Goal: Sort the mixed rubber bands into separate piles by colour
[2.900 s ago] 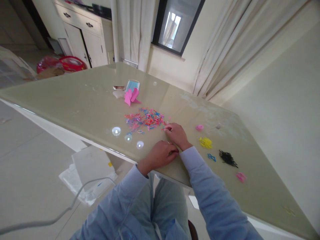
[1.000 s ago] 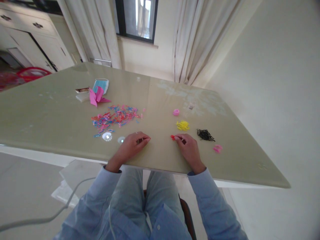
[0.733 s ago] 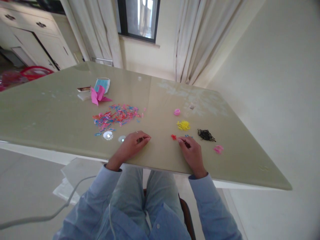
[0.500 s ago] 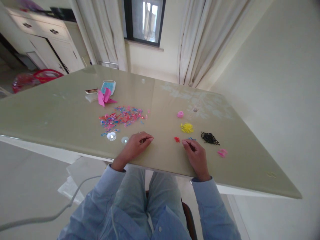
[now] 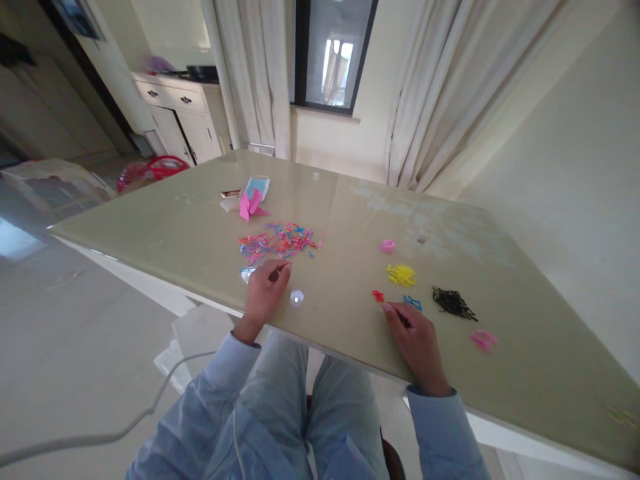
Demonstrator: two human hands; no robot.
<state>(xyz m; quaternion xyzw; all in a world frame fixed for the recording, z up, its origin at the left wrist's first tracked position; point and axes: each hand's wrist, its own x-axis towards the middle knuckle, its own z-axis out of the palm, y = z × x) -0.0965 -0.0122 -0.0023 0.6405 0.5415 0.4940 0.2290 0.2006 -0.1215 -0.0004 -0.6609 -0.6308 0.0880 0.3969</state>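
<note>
My left hand (image 5: 267,290) is closed in a pinch at the near edge of a mixed pile of small red, pink and blue pieces (image 5: 285,241), which look like little bands or clips. Whatever its fingertips hold is too small to tell. It partly covers a shiny round disc (image 5: 246,274); a second clear disc (image 5: 297,298) lies to its right. My right hand (image 5: 415,340) is also pinched, its fingertips just below a small red cluster (image 5: 379,295). Anything between them is hidden. Close by are blue pieces (image 5: 413,303), a yellow pile (image 5: 401,275) and a black pile (image 5: 454,303).
Pink pieces (image 5: 484,341) lie right of my right hand, and a pink ring-shaped bundle (image 5: 388,246) sits behind the yellow pile. A face mask (image 5: 258,187) and folded pink paper (image 5: 253,205) lie far left on the glossy table (image 5: 340,220). The table's near edge runs below my wrists.
The view has turned left. My left hand has moved left over the table to the mixed pile, past the clear disc. My right hand has shifted slightly, showing more blue pieces.
</note>
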